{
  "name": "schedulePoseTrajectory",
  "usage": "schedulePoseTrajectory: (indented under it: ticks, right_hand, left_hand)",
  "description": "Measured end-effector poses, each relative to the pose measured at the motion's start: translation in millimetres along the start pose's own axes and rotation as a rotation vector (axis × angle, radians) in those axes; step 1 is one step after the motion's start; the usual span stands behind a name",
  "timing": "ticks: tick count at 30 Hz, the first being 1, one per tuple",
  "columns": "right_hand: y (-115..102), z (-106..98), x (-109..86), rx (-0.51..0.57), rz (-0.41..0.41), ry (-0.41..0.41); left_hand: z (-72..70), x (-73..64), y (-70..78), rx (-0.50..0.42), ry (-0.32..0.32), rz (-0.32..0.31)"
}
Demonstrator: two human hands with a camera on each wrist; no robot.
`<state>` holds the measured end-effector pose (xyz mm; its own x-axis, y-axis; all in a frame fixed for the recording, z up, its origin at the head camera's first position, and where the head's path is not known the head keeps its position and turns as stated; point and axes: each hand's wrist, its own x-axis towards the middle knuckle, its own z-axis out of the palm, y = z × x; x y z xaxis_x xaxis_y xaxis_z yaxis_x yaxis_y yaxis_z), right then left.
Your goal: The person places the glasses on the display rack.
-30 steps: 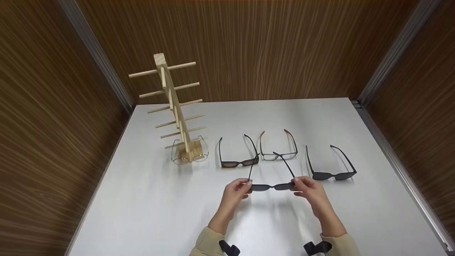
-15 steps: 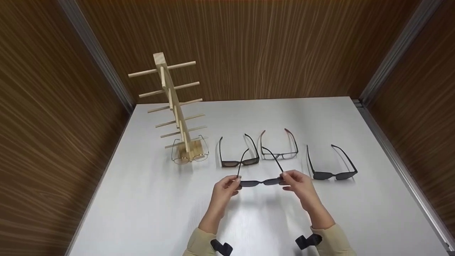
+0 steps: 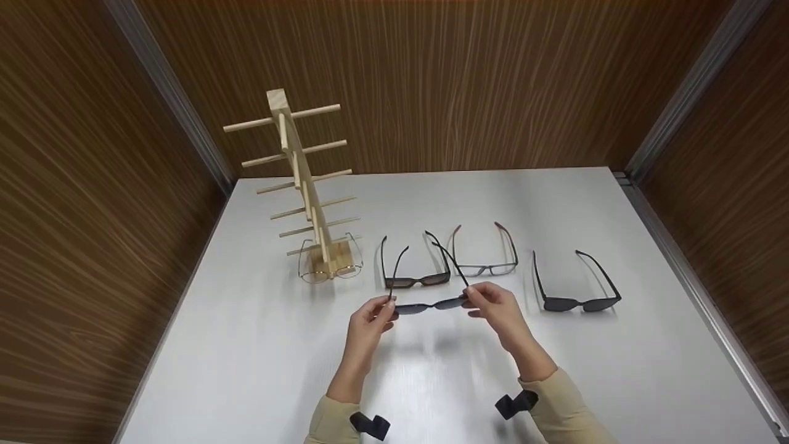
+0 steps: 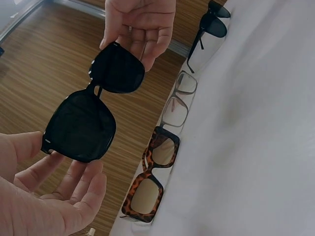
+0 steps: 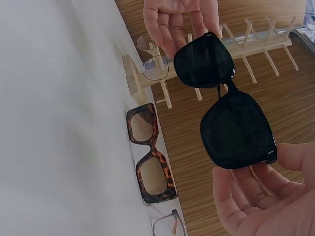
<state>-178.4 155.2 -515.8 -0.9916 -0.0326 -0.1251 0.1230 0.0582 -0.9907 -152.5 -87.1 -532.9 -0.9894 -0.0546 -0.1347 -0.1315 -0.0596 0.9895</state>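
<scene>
A pair of black sunglasses [image 3: 412, 308] with dark lenses is held up over the table, its temples unfolded and pointing away from me. My left hand [image 3: 368, 330] pinches the left hinge corner between thumb and fingers. At the opposite corner my right hand [image 3: 500, 311] pinches the frame the same way. Both wrist views show the sunglasses [image 4: 81, 125] from the front, a hand at each end. Just beyond them lie tortoiseshell sunglasses [image 5: 154, 174] with brown lenses, partly overlapped by the held pair in the head view.
A wooden peg stand [image 3: 314, 209] rises at the left, with thin-rimmed glasses [image 3: 315, 277] on its lowest pegs. Clear glasses with reddish temple tips [image 3: 502, 269] lie behind the held pair. Another black pair of sunglasses [image 3: 561, 304] lies at the right. Wood-grain panels [image 3: 431, 86] enclose the white table [image 3: 246, 357].
Both hands have carried the black sunglasses to the left and slightly farther from me, toward the stand. The pair has tilted a little, its right end higher in view. The other glasses stay put.
</scene>
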Motion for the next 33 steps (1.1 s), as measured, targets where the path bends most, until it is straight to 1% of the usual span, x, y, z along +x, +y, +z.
schedulePoseTrajectory:
  ticks: [9,13,19,23,28,30,33]
  right_hand:
    - [-5.1,16.2,8.8,-0.007,-0.030,-0.025]
    - [-8.0,22.2,12.4,-0.014,-0.035,-0.040]
    - [-13.3,31.2,15.0,-0.029,-0.045,-0.066]
    - [-15.7,38.2,15.0,-0.050,-0.064,-0.097]
    - [-17.0,50.3,15.3,-0.071,-0.104,-0.152]
    - [-17.3,55.3,15.4,-0.071,-0.106,-0.169]
    - [-17.9,62.1,16.2,-0.068,-0.096,-0.183]
  left_hand:
    - [-14.2,-0.7,7.8,-0.009,0.052,0.022]
    - [-19.3,-1.7,10.8,-0.009,0.076,0.020]
    - [-29.5,-4.3,14.1,-0.027,0.076,0.017]
    - [-38.6,-7.4,17.9,-0.041,0.080,0.019]
    - [-52.7,-10.9,20.8,-0.092,0.101,0.014]
    - [-57.8,-11.5,20.7,-0.107,0.113,0.011]
    - [-64.2,-11.9,20.3,-0.105,0.133,0.015]
